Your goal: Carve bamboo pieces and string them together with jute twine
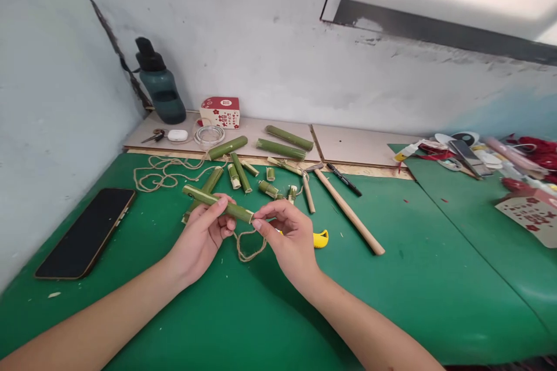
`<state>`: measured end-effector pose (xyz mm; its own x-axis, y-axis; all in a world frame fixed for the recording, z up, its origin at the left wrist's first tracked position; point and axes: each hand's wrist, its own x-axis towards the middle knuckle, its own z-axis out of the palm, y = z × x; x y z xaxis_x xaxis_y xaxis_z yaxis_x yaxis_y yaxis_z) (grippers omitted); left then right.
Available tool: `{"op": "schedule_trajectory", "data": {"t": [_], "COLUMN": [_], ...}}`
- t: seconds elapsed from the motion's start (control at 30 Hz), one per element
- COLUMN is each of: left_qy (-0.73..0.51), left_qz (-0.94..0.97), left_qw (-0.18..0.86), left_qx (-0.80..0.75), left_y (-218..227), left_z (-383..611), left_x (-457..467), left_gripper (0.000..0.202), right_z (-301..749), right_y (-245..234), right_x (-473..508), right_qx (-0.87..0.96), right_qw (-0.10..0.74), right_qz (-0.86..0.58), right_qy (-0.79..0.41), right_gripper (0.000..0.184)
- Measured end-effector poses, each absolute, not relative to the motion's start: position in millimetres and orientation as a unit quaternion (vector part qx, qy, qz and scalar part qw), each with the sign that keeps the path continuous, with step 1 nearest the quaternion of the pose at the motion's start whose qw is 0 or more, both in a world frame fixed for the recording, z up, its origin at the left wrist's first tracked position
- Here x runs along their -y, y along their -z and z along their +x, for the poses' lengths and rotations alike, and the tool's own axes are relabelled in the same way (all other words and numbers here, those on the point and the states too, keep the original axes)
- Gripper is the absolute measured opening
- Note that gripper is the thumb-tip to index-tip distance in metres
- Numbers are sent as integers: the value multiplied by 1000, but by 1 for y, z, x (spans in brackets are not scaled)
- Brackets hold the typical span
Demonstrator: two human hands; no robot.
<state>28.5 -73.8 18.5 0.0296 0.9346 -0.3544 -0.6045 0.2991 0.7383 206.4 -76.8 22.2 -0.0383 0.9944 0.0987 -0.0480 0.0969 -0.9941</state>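
My left hand [202, 240] is closed around a green bamboo tube [237, 210], which tilts down toward the right and has a dark hole near its far left end. At the tube's right end, the fingertips of my right hand [289, 235] are pinched together. A loop of twine [248, 256] hangs between the hands and runs up to the right fingers, where its end is hidden. Behind the right hand a yellow-handled tool [321, 239] is partly covered. Beyond the hands lie short cut bamboo pieces [234, 176] and another bamboo tube [213, 179].
On the green table a hammer [350, 211] and a black marker [343, 178] lie right of the bamboo. A phone [87, 235] lies left. Along the wall are a water bottle [161, 90], a red-and-white box [220, 113], a tape roll [209, 135] and longer bamboo tubes [281, 149]. Clutter fills the far right.
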Motion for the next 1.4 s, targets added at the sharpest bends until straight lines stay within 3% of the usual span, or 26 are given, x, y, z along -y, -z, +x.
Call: {"op": "schedule_trajectory", "data": {"t": [0.43, 0.8, 1.17, 1.4], "left_qy": [-555, -578, -568, -581], "left_qz": [207, 206, 231, 217], "left_qw": [698, 673, 674, 654], "left_qx": [-402, -413, -413, -434], "left_y": [-15, -15, -15, -13], "left_z": [29, 26, 30, 28], "left_x": [74, 67, 73, 69], "left_gripper": [34, 36, 36, 41], "right_z": [207, 205, 209, 205], "right_y": [-21, -21, -19, -14], "right_x": [71, 75, 68, 70], "right_qx": [486, 536, 510, 517], "right_qw": [538, 518, 525, 507], "right_qz": [-452, -441, -452, -435], "right_qy": [-520, -500, -510, -535], "right_gripper": [23, 6, 16, 11]}}
